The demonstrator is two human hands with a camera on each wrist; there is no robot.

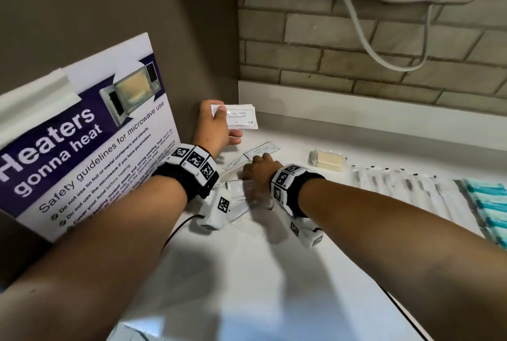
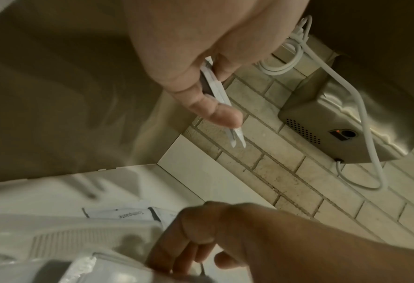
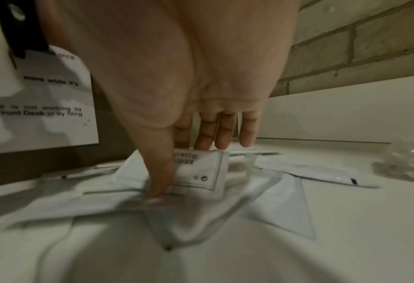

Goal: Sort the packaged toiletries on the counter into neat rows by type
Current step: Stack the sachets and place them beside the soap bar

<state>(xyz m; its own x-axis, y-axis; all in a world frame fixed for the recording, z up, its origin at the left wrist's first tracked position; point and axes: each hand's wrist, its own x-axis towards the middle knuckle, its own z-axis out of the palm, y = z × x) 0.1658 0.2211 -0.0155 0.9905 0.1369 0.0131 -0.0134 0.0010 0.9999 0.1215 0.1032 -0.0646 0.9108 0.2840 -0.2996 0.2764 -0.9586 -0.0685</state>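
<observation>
A: What's the biggest thing there?

B: The white counter [image 1: 274, 272], then one microwave safety poster [image 1: 90, 134] leaning on the wall at its left end.

A: And the toiletries, by count?

B: At the far right is a row of teal-ended packets [image 1: 491, 203]; I can make out four or five before the frame cuts them off. Beside them lies a row of clear-wrapped slim items [image 1: 397, 184] with dark tips, roughly six, too blurred to count surely. One wrapped bar of soap [image 1: 327, 160], pale yellow inside its clear wrapper, sits alone just beyond that row.

A: The loose pile?

B: Near the poster: one wrapped comb [image 1: 233, 174], one toothpaste sachet [image 2: 125, 213], a flat clear packet [image 1: 238, 203] whose contents I cannot tell, and one shampoo sachet on the counter [image 1: 262, 149].

A: The hands?

B: The left hand [image 1: 216, 126] is raised above the counter's back corner, thumb and fingers clamped on a held stack of shampoo sachets [image 1: 238, 117]; edge-on from the left wrist it looks like two or three. The right hand [image 1: 259, 176] is down on the pile, thumb and fingers closing on the counter sachet, the fingers behind it and the thumb in front.
</observation>
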